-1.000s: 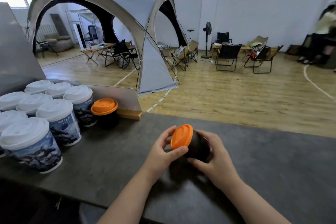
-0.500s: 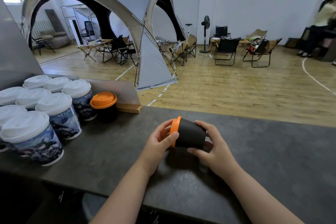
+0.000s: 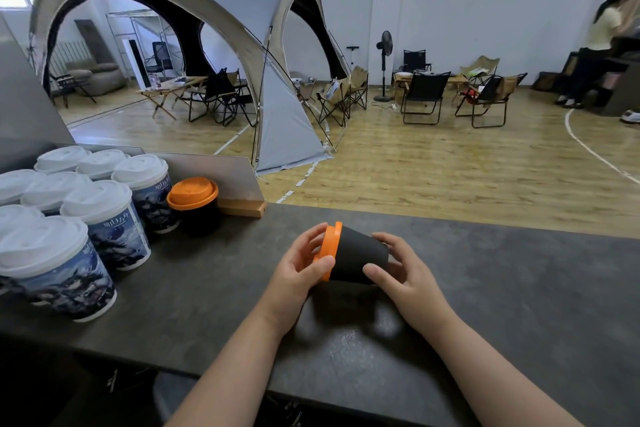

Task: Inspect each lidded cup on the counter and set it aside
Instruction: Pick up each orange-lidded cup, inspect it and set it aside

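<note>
Now left hand [image 3: 294, 274], right hand [image 3: 408, 277] grip one of two black cups [image 3: 360, 253] near eight white-lidded cups [image 3: 100, 215].

Left hand [image 3: 298, 270] and right hand [image 3: 408, 276] both curled, gripping, palms facing

White-lidded printed cups [image 3: 104, 229]: eight in view, clustered at left on table [image 3: 519, 288]; frame edge may hide more. Orange-lidded black cups: two, standing cup [image 3: 199, 218] and held cup [image 3: 360, 253]. Hands: two, left hand [image 3: 298, 274], right hand [image 3: 408, 277].
</note>
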Demonstrator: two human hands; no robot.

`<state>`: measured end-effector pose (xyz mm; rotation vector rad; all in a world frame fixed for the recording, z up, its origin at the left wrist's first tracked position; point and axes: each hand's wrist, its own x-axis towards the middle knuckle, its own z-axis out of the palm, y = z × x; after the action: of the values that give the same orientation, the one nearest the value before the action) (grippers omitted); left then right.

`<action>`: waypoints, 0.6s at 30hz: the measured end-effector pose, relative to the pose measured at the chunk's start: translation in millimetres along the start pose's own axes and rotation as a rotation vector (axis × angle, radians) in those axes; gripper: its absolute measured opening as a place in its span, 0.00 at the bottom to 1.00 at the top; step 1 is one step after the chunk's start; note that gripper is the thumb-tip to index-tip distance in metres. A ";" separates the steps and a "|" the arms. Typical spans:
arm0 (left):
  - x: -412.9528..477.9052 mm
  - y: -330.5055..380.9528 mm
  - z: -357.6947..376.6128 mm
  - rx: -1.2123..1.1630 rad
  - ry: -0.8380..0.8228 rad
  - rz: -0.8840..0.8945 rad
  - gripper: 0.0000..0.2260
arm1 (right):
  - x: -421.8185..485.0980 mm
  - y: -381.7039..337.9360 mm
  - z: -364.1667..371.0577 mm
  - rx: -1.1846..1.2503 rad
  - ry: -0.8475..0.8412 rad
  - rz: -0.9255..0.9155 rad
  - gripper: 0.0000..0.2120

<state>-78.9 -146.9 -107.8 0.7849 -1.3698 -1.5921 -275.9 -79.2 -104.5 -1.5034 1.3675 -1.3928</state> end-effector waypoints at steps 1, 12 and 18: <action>0.1 0.3 0.3 -0.002 -0.001 -0.004 0.31 | 0.1 1.3 0.0 -0.011 -0.012 -0.003 0.27; -1.3 1.9 -0.5 0.007 -0.018 0.009 0.32 | 1.2 1.7 1.6 -0.033 0.001 -0.002 0.21; -0.1 4.6 1.9 -0.025 -0.020 -0.020 0.27 | -1.4 5.8 -0.3 -0.036 -0.029 -0.025 0.26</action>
<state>-79.6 -146.0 -102.9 0.7710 -1.3578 -1.6336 -277.5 -79.2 -110.2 -1.5627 1.3667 -1.3628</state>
